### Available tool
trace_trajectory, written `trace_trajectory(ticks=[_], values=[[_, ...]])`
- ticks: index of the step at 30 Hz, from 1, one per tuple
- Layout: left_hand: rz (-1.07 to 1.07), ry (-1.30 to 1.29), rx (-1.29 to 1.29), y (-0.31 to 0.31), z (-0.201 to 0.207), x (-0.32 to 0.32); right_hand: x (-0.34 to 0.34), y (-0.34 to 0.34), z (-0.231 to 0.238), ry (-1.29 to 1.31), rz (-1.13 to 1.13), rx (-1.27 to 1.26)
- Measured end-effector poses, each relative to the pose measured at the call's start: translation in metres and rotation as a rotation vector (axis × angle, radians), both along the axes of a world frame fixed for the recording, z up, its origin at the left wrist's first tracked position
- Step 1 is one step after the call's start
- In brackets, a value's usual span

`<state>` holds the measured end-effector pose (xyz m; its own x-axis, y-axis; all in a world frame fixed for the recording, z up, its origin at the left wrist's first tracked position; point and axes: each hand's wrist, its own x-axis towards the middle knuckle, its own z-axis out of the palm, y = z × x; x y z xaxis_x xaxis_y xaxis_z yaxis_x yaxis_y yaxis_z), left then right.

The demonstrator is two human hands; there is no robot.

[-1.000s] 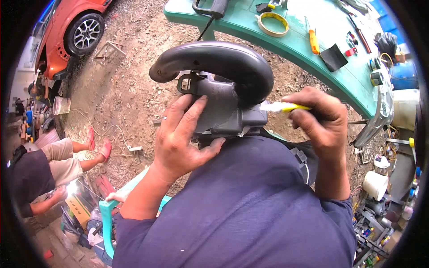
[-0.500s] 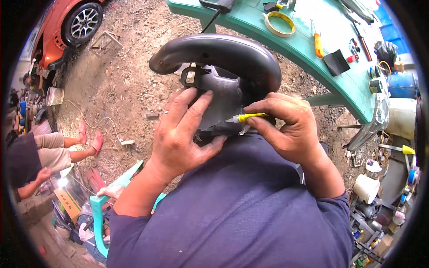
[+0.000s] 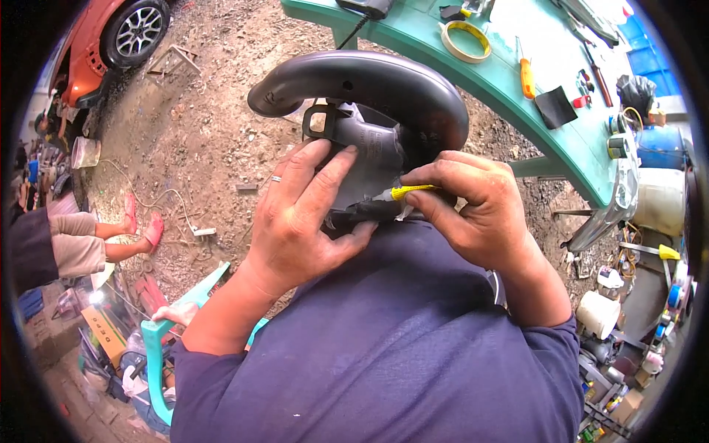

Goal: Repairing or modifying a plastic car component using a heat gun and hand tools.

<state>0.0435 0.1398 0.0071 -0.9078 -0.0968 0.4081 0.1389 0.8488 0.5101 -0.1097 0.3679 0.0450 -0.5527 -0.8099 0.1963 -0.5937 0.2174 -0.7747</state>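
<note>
In front of my chest rests a black moulded plastic part [image 3: 377, 77] with a thick curved rim and a flatter panel below it. My left hand [image 3: 295, 214] grips the panel's lower left side, fingers on its face and thumb along the near edge. Between thumb and forefinger, my right hand [image 3: 476, 207] pinches a small yellow glue tube [image 3: 408, 192] with a pale nozzle. Its tip points left and meets or nearly meets the panel near its lower edge; contact is hard to tell.
A green table [image 3: 413, 37] at far right bears a tape roll [image 3: 466, 41], an orange-handled screwdriver [image 3: 526, 77] and a black square sheet [image 3: 555, 108]. A green plastic chair [image 3: 153, 347] stands at left. Another person's legs [image 3: 96, 240] show there. An orange vehicle [image 3: 92, 55] is beyond.
The view has shifted slightly. The glue tube's nozzle stays near the same place on the panel, and both hands keep their holds. The other person at left has moved a little toward the edge.
</note>
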Motion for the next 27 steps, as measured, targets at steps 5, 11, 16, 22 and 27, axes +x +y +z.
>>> trace_trajectory(ticks=[5,11,16,22,27], values=[[0.006,-0.001,0.013,0.0009,-0.0004,0.0006,0.0007,-0.0016,0.0004,0.0,-0.004,-0.006],[0.006,-0.001,0.001,0.0002,-0.001,0.0015,-0.0006,-0.0022,0.0018,0.024,0.014,-0.016],[0.007,0.0,0.007,0.0003,-0.0009,0.0016,-0.001,-0.002,0.0025,0.026,0.03,-0.009],[0.003,0.001,0.005,0.0002,-0.0008,0.0009,-0.0007,-0.0027,0.005,0.049,0.033,0.006],[0.003,0.015,0.001,0.001,-0.0006,0.0012,-0.0016,-0.0029,0.0067,0.067,0.04,0.021]])
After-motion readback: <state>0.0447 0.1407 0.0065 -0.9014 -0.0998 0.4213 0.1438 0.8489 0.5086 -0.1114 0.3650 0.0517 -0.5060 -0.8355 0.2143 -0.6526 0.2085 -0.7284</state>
